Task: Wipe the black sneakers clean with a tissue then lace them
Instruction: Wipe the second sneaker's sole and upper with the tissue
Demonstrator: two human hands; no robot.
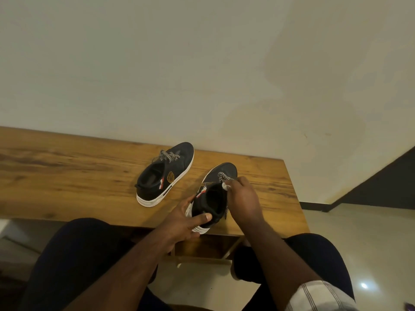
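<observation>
Gripping the near sneaker [213, 198] by its heel at the table's [67, 176] front edge, the left hand [182, 221] curls round it; the right hand [243, 198] pinches a tissue [225, 186] against its tongue (laces loose). The other sneaker [165, 173] sits just beside, untouched

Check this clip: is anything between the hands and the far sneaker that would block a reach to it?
Nothing visible. The far sneaker sits alone on the table, bare wood between it and the left hand, which holds the near sneaker.
</observation>
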